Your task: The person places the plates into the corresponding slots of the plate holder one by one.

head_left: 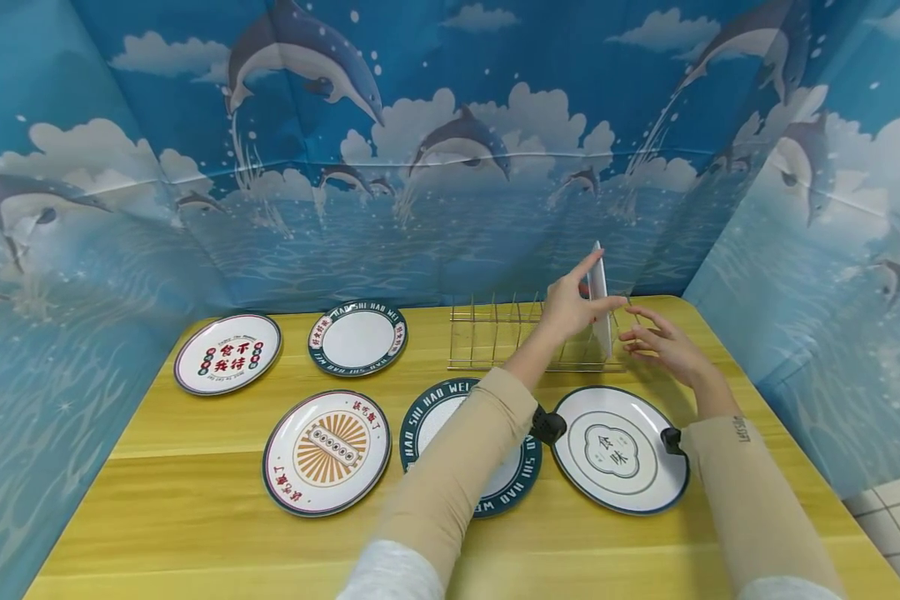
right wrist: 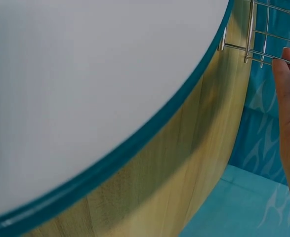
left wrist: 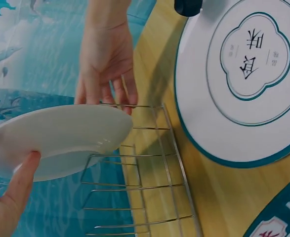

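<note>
My left hand [head_left: 567,307] holds a white plate [head_left: 602,325] on edge at the right end of a metal wire dish rack [head_left: 487,367]. Its fingers spread along the rim, and in the left wrist view one finger lies against the smooth pale face of the plate [left wrist: 75,133]. Beside the rack's right end is my right hand [head_left: 671,350], its fingers loosely bent at the end wires with nothing in its grasp. In the right wrist view the fingertips [right wrist: 282,74] are right at a rack wire.
Flat on the wooden table lie a plate with a flower-shaped emblem [head_left: 585,421], a green-rimmed plate [head_left: 521,475] partly under my left forearm, a sunburst plate [head_left: 285,450], a smaller green-rimmed plate [head_left: 356,337] and a red-lettered plate [head_left: 195,358]. A dolphin-print curtain [head_left: 420,242] stands behind.
</note>
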A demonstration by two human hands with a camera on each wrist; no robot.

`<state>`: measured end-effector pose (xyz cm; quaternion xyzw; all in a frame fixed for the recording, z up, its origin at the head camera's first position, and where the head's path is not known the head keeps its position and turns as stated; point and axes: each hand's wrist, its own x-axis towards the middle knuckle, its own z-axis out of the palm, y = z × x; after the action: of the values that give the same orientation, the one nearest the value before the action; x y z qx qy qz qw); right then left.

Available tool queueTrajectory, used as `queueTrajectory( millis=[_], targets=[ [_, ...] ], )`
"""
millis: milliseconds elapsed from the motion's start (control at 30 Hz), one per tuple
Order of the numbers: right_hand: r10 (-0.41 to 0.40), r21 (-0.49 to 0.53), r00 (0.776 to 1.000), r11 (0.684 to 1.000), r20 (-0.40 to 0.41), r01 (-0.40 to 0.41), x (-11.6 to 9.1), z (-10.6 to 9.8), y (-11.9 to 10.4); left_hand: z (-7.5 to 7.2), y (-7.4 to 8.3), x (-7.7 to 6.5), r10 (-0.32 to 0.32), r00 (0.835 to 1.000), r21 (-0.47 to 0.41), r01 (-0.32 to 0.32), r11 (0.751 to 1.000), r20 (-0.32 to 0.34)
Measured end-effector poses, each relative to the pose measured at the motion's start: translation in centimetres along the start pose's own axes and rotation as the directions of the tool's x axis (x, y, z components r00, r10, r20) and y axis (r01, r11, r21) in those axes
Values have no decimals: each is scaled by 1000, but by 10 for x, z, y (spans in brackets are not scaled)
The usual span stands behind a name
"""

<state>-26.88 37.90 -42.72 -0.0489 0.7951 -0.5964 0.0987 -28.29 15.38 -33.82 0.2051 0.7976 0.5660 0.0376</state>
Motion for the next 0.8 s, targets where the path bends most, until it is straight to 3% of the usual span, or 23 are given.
queueTrajectory(
  millis=[167, 400, 667, 800],
  targets=[
    [11, 0, 1000, 1000, -6, -11, 1, 0, 1, 11, -7, 0, -46, 999, 51, 46, 998, -5],
    [6, 24, 1000, 1000, 1, -6, 1, 0, 0, 22, -15, 3, -27, 998, 140, 35, 989, -56],
    [21, -3, 1000, 1000, 4, -21, 1, -1, -1, 26, -20, 7, 3, 1000, 216, -1, 976, -7],
    [27, -12, 1000, 1000, 7, -27, 2, -1, -1, 30, -23, 7, -15, 1000, 224, 15, 975, 1]
  ],
)
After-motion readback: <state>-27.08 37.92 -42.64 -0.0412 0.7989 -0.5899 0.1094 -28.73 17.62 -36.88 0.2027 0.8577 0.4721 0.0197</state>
